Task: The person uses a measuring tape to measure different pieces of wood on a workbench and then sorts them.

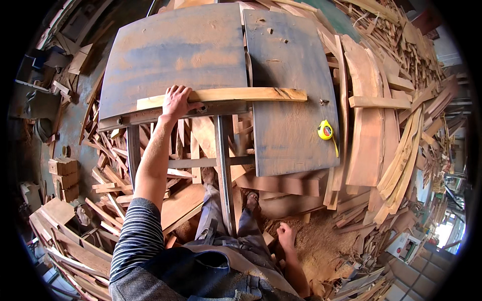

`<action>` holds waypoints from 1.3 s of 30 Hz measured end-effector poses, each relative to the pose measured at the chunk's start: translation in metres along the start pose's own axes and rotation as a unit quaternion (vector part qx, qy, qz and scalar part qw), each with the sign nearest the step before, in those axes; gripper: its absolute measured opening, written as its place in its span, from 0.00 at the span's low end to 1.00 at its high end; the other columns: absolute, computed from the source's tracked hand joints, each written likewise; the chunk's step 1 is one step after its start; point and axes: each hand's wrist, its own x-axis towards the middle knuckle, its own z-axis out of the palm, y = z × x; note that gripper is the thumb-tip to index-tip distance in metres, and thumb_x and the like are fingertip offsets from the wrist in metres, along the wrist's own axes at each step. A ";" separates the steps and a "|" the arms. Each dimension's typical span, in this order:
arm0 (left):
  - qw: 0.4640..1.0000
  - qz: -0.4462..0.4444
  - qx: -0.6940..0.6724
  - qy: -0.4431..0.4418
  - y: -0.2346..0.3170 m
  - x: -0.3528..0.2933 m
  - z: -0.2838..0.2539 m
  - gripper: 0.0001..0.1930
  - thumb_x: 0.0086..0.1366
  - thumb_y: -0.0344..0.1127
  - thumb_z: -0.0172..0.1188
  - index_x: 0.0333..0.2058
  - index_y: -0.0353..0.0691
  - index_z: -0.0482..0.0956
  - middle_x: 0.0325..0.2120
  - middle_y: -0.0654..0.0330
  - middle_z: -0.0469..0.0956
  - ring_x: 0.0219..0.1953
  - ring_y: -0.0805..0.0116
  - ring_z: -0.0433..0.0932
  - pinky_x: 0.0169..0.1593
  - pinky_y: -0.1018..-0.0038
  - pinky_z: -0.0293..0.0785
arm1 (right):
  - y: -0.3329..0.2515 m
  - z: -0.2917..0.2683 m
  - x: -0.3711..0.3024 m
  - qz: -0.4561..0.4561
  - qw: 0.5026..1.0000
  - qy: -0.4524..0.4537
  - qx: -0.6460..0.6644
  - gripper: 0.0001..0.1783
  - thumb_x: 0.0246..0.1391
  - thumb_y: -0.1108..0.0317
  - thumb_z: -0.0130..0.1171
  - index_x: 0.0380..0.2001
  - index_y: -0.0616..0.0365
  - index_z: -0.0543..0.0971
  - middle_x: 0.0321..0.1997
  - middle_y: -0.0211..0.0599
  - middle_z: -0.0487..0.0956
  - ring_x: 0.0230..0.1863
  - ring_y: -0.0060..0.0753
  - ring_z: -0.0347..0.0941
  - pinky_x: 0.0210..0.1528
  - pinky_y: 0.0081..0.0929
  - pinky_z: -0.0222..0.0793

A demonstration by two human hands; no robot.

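My left hand is closed around a pale wooden board, near its left end. The thumb points right along the near side of the board. This board lies flat near the front edge of the left metal tabletop and reaches across the gap onto the right metal panel. In the gap beyond the board, a narrow curved edge shows; I cannot tell exactly what it is. My right hand hangs low at my right side, fingers curled into a loose fist, with no object showing in it.
A yellow tape measure rests on the right panel, near small wood chips. A metal rail runs from the tabletop toward me between my legs. Long planks lie at the right, with sawdust and offcuts on the floor. Wooden blocks stand left.
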 end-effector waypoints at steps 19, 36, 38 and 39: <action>0.998 -0.019 -0.060 -0.008 0.018 -0.036 0.001 0.39 0.45 0.71 0.70 0.42 0.41 0.79 0.39 0.56 0.77 0.45 0.57 0.72 0.56 0.59 0.66 | -0.315 -0.146 0.352 -0.366 0.887 0.215 -0.181 0.29 0.52 0.76 0.64 0.59 0.66 0.72 0.59 0.54 0.73 0.60 0.58 0.70 0.62 0.44 0.68; 0.993 -0.053 -0.102 -0.038 0.075 -0.166 -0.032 0.39 0.47 0.69 0.70 0.47 0.41 0.77 0.45 0.57 0.77 0.53 0.55 0.72 0.57 0.60 0.67 | -0.233 -0.144 0.225 -0.098 0.987 -0.054 0.115 0.14 0.56 0.58 0.64 0.31 0.58 0.77 0.26 0.22 0.68 0.23 0.19 0.62 0.21 0.23 0.58; 0.992 -0.053 -0.112 -0.035 0.075 -0.168 -0.030 0.38 0.46 0.66 0.71 0.45 0.40 0.77 0.46 0.56 0.77 0.53 0.55 0.72 0.57 0.60 0.66 | -0.191 -0.143 0.169 -0.051 0.977 -0.002 0.209 0.14 0.58 0.55 0.63 0.27 0.49 0.74 0.25 0.20 0.68 0.21 0.13 0.60 0.16 0.16 0.56; 0.991 -0.058 -0.116 -0.042 0.075 -0.169 -0.029 0.38 0.45 0.65 0.72 0.45 0.39 0.77 0.46 0.56 0.77 0.53 0.55 0.72 0.58 0.60 0.66 | -0.170 -0.141 0.148 -0.027 0.974 0.013 0.224 0.13 0.58 0.54 0.63 0.29 0.50 0.76 0.25 0.21 0.70 0.21 0.14 0.61 0.16 0.15 0.56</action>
